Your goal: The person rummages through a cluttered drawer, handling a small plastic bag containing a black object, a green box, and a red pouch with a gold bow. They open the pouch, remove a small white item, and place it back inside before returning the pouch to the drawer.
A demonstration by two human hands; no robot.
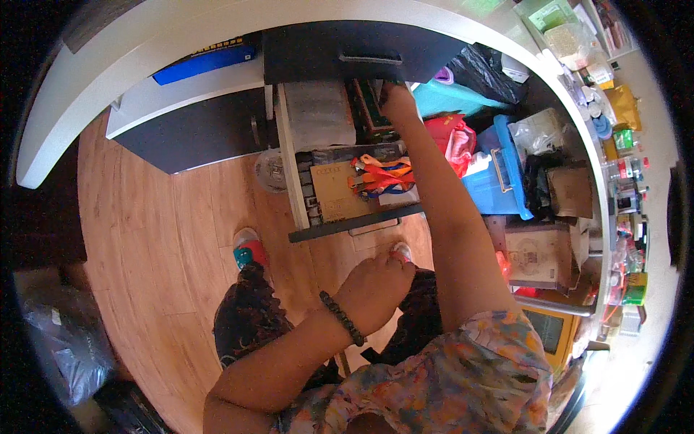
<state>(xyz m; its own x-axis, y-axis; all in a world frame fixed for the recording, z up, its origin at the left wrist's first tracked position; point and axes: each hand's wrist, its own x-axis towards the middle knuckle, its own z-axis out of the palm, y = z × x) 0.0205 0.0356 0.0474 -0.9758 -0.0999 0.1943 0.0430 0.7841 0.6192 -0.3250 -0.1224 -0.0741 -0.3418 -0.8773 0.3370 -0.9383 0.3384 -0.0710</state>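
Observation:
An open drawer point(292, 166) with a dark front is pulled out below a shut one. My right hand point(394, 103) reaches to its back right corner, beside a dark green and brown flat box point(371, 108); its fingers are lost in shadow. Nearer the front lie a tan cardboard piece point(338, 189) and a bundle of orange, red and blue ribbons point(384, 175). Whitish wrapped material point(314, 112) fills the back left. My left hand point(377, 291), with a dark beaded bracelet point(342, 318) at the wrist, is curled closed in front of the drawer. Its palm is hidden.
A shut dark drawer point(318, 54) sits just above my right hand. Right of the open drawer stand a blue plastic bin point(499, 181), a red bag point(450, 141) and a cardboard box point(538, 253). A dark cabinet door point(191, 134) is at left, over wooden flooring point(144, 253).

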